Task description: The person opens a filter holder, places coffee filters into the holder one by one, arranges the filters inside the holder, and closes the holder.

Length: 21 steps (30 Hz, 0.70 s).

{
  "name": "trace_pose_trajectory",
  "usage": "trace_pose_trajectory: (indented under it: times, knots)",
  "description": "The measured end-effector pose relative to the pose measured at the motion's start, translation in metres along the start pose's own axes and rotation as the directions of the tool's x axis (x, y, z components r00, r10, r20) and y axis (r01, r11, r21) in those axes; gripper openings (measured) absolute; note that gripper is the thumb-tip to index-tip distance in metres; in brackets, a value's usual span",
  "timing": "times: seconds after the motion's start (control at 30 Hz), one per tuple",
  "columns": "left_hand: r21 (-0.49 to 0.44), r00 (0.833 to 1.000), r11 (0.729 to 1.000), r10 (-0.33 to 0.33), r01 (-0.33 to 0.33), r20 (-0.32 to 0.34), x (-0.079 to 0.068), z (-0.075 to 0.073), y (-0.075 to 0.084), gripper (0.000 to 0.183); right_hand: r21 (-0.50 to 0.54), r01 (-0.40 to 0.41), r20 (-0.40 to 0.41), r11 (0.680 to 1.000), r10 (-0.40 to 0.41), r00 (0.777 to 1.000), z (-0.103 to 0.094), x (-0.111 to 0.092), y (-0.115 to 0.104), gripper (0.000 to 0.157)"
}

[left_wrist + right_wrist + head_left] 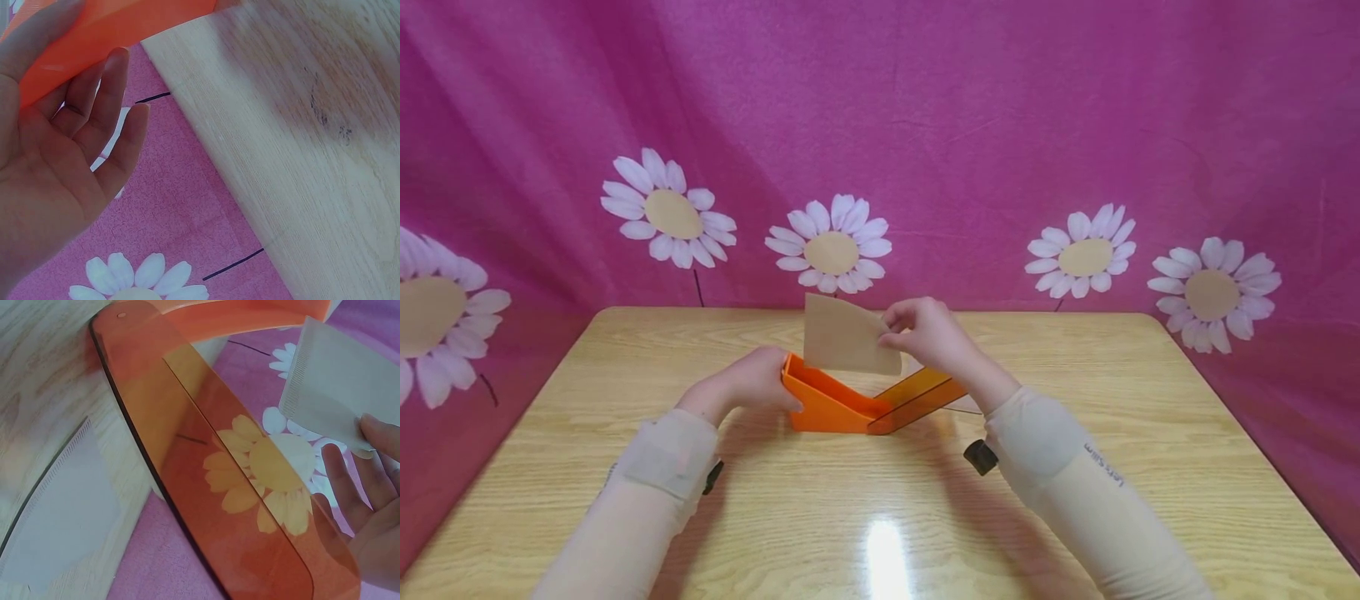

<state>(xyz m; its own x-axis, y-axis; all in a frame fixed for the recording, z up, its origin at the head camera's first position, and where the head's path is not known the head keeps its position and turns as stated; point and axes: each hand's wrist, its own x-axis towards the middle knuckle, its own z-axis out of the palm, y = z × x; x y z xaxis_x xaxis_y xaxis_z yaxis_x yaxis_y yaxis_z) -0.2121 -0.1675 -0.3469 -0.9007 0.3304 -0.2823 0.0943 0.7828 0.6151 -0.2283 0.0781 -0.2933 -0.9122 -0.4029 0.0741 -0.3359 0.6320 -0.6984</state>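
My left hand [747, 383] grips the tall end of an orange filter case [829, 410], thumb on one side and fingers on the other. The see-through orange lid [187, 444] is swung open toward the right, hinged at the low end of the case. Between thumb and fingers my right hand [931, 335] pinches the edge of a brown paper coffee filter [847, 335], whose crimped seam [295, 375] shows in the right wrist view. That filter hangs above the open case, to the right of my left hand.
Beyond the lid, another paper filter [69, 512] lies on the wooden table [760, 533]. A pink cloth with daisies [955, 150] hangs behind the table's far edge. Dark wrist-camera pieces [981, 457] stick out under the sleeves.
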Motion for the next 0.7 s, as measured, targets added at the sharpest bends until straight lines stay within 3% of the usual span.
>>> trace_pose_trajectory:
  times: [0.33, 0.7]
  knots:
    - [-0.018, 1.000, 1.000, 0.000, 0.000, 0.004, 0.001, 0.001, -0.001, 0.032, -0.013, -0.058, 0.015, 0.998, 0.058, 0.998, 0.008, 0.005, 0.002, 0.014]
    - [-0.019, 1.000, 0.999, 0.030, -0.030, 0.000, 0.001, 0.000, -0.003, 0.030, -0.020, -0.037, 0.026, 0.999, 0.037, 0.999, 0.016, 0.007, 0.004, 0.010]
